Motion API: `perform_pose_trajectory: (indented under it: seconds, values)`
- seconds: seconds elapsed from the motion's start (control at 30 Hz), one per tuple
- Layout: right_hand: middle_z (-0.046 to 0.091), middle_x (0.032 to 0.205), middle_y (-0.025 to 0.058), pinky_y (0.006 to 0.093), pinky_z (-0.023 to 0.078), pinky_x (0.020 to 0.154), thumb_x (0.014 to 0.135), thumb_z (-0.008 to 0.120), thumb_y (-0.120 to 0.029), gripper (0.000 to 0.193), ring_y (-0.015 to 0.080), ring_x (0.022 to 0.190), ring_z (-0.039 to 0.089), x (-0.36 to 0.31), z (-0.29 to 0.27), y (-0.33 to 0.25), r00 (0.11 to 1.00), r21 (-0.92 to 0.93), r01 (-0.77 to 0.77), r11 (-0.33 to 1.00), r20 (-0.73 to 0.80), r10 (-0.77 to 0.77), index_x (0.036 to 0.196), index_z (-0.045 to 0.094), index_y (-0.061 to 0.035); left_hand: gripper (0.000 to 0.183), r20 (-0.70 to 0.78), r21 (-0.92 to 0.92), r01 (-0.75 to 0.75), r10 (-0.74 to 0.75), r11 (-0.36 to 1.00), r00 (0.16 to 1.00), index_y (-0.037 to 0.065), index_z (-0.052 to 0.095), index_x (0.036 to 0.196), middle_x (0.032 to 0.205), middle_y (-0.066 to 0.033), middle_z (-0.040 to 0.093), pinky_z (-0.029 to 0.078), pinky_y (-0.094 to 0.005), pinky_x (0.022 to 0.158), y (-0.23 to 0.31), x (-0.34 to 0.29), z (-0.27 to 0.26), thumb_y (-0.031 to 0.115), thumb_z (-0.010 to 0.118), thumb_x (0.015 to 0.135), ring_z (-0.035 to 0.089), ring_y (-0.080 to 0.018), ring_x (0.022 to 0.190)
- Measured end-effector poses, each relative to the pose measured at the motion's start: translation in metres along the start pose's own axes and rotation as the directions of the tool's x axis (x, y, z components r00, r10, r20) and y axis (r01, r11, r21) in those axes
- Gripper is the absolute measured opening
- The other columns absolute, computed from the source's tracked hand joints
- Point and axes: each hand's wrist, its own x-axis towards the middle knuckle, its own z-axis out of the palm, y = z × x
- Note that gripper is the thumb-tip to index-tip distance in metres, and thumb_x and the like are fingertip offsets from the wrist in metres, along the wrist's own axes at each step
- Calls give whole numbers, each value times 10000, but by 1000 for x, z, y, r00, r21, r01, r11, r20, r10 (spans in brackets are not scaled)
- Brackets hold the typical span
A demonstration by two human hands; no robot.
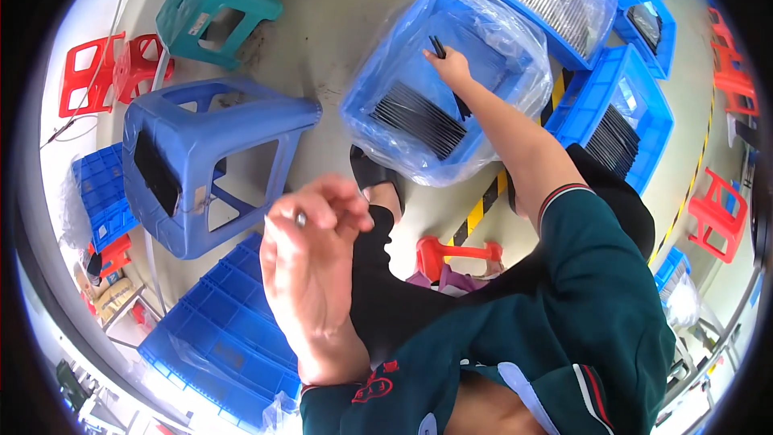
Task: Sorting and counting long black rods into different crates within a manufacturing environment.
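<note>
My right hand [451, 69] reaches over a blue crate [365, 72] lined with clear plastic. It is closed round a few thin black rods [437, 47], whose ends stick out past the fingers. A row of similar black rods [419, 119] lies side by side in the near part of that crate. My left hand [310, 266] is raised in front of me, left of my knees, its fingers curled. A small grey, rounded tip [301, 218] shows at the thumb and fingers; what it belongs to cannot be made out. This hand is slightly blurred.
A blue plastic stool [201, 121] with a dark flat phone-like object [157, 172] stands left, a green stool [211, 20] behind it. Blue crates [640, 84] with rods fill the right. A low red stool [460, 252] sits between my legs. Blue crates [229, 330] lie lower left.
</note>
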Motion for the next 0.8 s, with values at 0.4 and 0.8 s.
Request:
perform_pose_trajectory:
  seconds: [0.4,0.8]
  values:
    - [588,1026,170,483,485,772,794,536,-95,198,357,966,590,-32,68,36,997,-458,-67,886,-3,74,986,528,-48,494,-66,-34,21,-23,999,998,1,538,779,931,-204,541,441,-349,666,2,7,5,484,508,879,543,-262,735]
    - [555,1014,132,446,468,797,826,498,-138,180,317,988,532,-67,41,61,998,-533,62,844,6,-69,979,553,-61,410,101,52,52,-57,997,993,76,469,802,923,-130,458,381,-339,656,7,2,4,460,408,932,439,-219,777]
